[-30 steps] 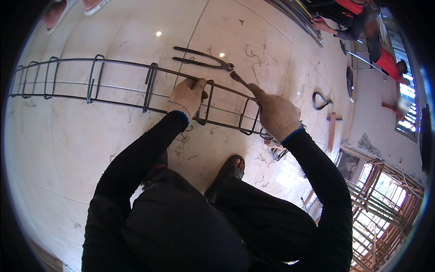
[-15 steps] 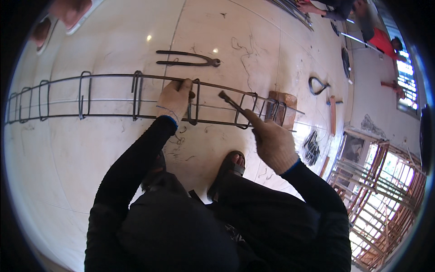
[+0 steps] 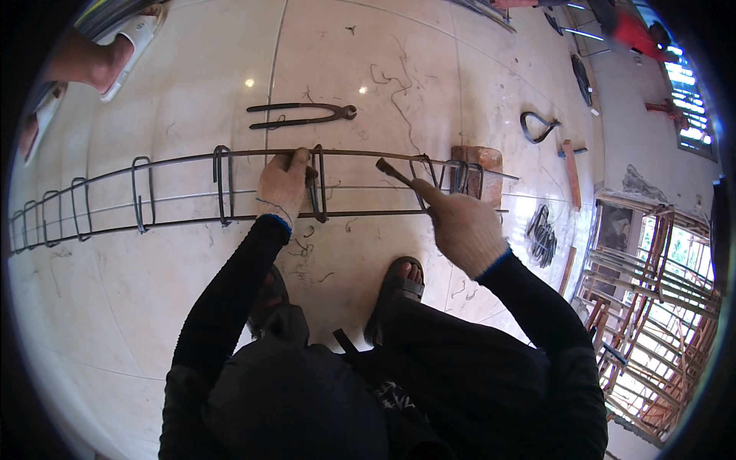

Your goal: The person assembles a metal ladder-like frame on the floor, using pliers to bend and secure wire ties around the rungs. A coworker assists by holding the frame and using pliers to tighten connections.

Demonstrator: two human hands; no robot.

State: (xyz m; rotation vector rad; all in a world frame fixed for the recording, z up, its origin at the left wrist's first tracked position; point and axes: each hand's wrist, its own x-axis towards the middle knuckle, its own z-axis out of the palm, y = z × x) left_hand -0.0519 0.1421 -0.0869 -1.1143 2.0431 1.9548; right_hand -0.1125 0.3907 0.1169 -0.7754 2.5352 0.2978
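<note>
A long rebar cage [image 3: 178,159] of thin dark bars with rectangular stirrups runs across the floor before me. My left hand [image 3: 283,182], in a pale knit glove, is closed round its far long bar, just left of a stirrup [image 3: 320,184]. My right hand [image 3: 464,226], gloved too, grips a dark metal tool [image 3: 395,173] with a narrow shank and a wider head; its exact kind is unclear. That head points left, over the cage between two stirrups. Beyond the cage lies a pair of end-cutting pincers [image 3: 326,115], handles spread.
A reddish brick [image 3: 492,172] sits at the cage's right end. To the right lie a wire bundle [image 3: 542,236], a black loop [image 3: 539,127] and a wooden piece [image 3: 571,175]. Another person's sandalled foot [image 3: 132,50] stands far left; someone in red [image 3: 638,34] is far right.
The view has shifted slightly. My left hand keeps its hold on the far bar, and the tool's head stays close to the cage in my right hand. The other person's legs show more.
</note>
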